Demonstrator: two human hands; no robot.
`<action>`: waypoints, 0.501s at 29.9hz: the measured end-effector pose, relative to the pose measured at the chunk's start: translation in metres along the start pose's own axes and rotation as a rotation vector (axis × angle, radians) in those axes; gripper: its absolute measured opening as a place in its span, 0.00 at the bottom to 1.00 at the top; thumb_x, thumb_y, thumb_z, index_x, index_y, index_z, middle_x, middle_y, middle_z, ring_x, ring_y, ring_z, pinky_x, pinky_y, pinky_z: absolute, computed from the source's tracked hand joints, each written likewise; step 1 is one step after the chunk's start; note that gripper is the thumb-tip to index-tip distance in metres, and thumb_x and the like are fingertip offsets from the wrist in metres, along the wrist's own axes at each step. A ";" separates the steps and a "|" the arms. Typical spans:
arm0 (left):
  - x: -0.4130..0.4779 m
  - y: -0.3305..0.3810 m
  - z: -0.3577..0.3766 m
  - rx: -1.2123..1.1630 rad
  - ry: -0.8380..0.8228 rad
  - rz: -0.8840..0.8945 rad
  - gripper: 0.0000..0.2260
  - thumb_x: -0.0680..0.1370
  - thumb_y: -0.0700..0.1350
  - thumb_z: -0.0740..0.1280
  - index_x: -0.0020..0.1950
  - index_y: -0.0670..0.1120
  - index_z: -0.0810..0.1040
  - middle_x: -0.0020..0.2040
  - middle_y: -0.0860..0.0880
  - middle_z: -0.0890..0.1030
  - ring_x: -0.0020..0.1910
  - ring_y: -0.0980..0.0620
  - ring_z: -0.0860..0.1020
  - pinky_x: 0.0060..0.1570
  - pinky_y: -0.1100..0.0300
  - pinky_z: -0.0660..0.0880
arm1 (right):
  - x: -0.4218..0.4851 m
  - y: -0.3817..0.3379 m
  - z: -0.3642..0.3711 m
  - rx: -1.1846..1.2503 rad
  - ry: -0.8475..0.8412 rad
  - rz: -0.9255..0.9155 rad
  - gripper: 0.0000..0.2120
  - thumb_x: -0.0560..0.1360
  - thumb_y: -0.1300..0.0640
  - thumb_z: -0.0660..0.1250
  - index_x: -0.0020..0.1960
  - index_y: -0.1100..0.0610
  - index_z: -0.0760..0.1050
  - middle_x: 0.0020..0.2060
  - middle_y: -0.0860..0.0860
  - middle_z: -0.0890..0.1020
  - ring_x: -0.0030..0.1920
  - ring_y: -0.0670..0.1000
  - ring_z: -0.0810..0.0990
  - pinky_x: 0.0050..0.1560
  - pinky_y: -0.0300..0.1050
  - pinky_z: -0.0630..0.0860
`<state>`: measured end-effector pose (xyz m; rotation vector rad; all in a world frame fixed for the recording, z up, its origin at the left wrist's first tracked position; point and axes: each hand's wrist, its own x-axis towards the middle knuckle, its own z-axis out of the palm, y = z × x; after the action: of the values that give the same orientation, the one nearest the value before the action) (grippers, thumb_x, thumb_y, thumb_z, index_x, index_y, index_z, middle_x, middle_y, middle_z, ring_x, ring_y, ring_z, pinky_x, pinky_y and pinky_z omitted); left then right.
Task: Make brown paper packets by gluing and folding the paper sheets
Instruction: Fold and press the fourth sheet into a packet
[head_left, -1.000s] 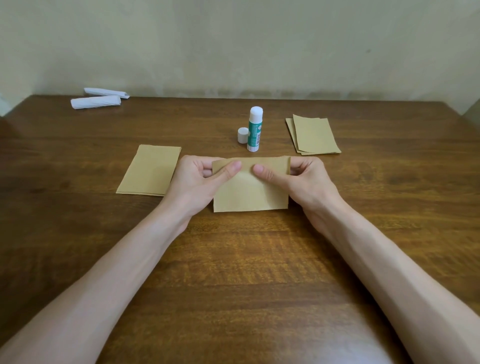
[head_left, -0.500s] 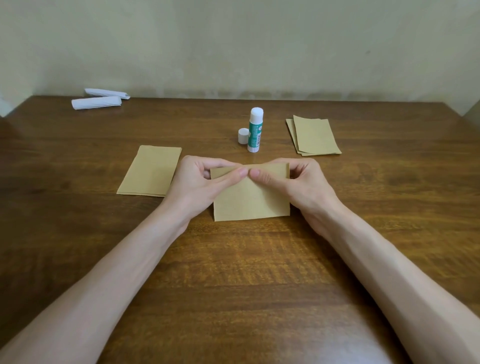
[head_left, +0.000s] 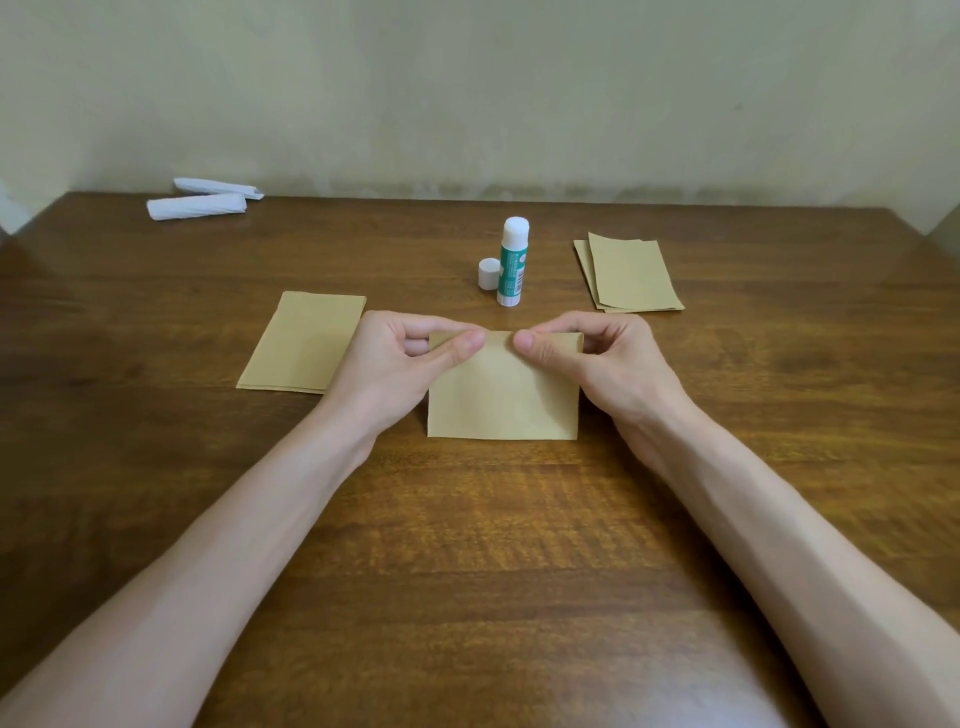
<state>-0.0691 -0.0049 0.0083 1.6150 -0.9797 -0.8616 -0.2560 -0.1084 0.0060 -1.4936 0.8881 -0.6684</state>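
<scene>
Tan-brown folded paper sheet (head_left: 503, 395) and tan stacks left (head_left: 304, 343) and right (head_left: 631, 273); glue stick (head_left: 513, 262) green-labelled, white-capped; table (head_left: 467, 545) dark brown woodgrain; white paper rolls (head_left: 200, 200); wall (head_left: 467, 88) pale yellow-green.

A folded rectangular brown paper sheet (head_left: 503, 397) lies centrally on the dark wooden table (head_left: 467, 545). Left of it lies a stack of brown paper sheets (head_left: 301, 340). Behind it stands a green-and-white glue stick (head_left: 513, 262), its small white round cap (head_left: 488, 273) just beside, at its left. Further right lies a second brown paper stack (head_left: 631, 273); two white folded paper bundles (head_left: 197, 205) lie far back left.
</scene>
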 end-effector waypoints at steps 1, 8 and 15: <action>0.001 0.000 0.000 -0.004 0.011 -0.004 0.06 0.76 0.51 0.75 0.52 0.55 0.88 0.47 0.57 0.88 0.50 0.61 0.85 0.56 0.58 0.80 | 0.000 -0.001 0.000 0.000 -0.006 0.011 0.08 0.73 0.51 0.80 0.48 0.54 0.89 0.39 0.46 0.88 0.41 0.42 0.85 0.45 0.37 0.78; 0.002 0.000 -0.002 -0.008 0.047 0.003 0.05 0.76 0.50 0.75 0.51 0.55 0.89 0.48 0.58 0.88 0.53 0.61 0.84 0.62 0.57 0.78 | 0.001 -0.003 -0.002 0.016 0.014 0.057 0.08 0.72 0.50 0.81 0.49 0.53 0.90 0.39 0.47 0.89 0.50 0.48 0.88 0.54 0.45 0.81; 0.006 -0.001 -0.004 -0.006 0.031 -0.025 0.06 0.76 0.51 0.75 0.51 0.56 0.89 0.51 0.60 0.87 0.57 0.61 0.83 0.64 0.56 0.76 | 0.000 -0.008 -0.008 0.047 0.017 0.097 0.08 0.73 0.54 0.80 0.51 0.56 0.89 0.46 0.52 0.90 0.51 0.50 0.89 0.56 0.48 0.84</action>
<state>-0.0634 -0.0085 0.0080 1.6340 -0.9357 -0.8532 -0.2612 -0.1127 0.0149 -1.3964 0.9455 -0.6268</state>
